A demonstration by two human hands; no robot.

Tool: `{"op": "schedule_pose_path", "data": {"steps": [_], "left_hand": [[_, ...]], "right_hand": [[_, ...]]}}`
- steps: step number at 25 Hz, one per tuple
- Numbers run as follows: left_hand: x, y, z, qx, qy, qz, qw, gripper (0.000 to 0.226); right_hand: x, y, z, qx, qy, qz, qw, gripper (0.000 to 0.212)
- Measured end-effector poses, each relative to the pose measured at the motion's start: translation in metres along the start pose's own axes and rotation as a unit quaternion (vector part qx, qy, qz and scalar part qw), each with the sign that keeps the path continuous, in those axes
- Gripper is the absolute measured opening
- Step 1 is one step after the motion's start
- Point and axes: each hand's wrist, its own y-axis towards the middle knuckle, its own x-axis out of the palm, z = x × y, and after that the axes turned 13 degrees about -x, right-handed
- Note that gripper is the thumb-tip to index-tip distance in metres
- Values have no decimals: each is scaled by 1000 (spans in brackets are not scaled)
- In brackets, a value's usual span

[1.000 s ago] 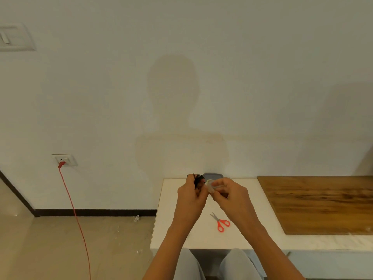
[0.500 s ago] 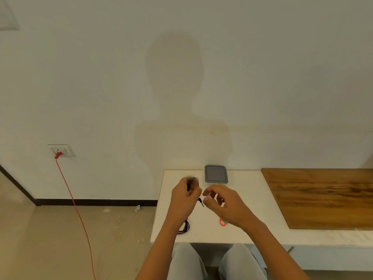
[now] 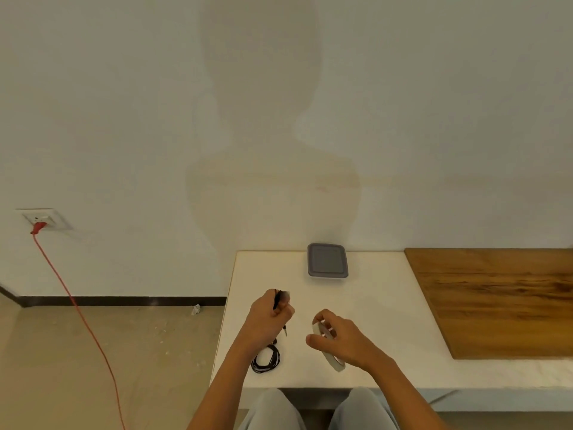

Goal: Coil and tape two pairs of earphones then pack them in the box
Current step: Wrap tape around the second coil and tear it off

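Black earphone cord [image 3: 277, 301] clamped in left hand [image 3: 266, 319] grip; white tape roll [image 3: 336, 365] inside right hand [image 3: 345, 339] curled grip. Grey lidded plastic box [image 3: 327, 260] closed, contents unseen.

The table [image 3: 387, 305] fills the lower middle and right of the frame, against the wall; the box [image 3: 327, 261] sits at its far edge, mid-frame; the board [image 3: 496, 299] lies on its right part; the left hand [image 3: 269, 318], below the box, holds earphones [image 3: 277, 301]; the right hand [image 3: 341, 339], to its right, holds the tape [image 3: 336, 365]; a coil [image 3: 266, 359] lies on the table under the left wrist; the socket [image 3: 43, 220] is at middle left, its cord [image 3: 80, 318] running down to the bottom edge.
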Motion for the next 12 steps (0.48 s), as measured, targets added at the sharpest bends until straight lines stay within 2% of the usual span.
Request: {"op": "schedule_pose_path", "data": {"steps": [5, 9, 12], "left_hand": [[9, 43, -12, -18, -19, 3, 1000, 11], [21, 60, -24, -40, -11, -25, 999, 36], [30, 69, -31, -45, 0, -43, 998, 44]], "right_hand": [[12, 27, 32, 5, 60, 32, 998, 28], [21, 41, 42, 23, 127, 49, 990, 14], [27, 44, 46, 47, 164, 38, 985, 12]]}}
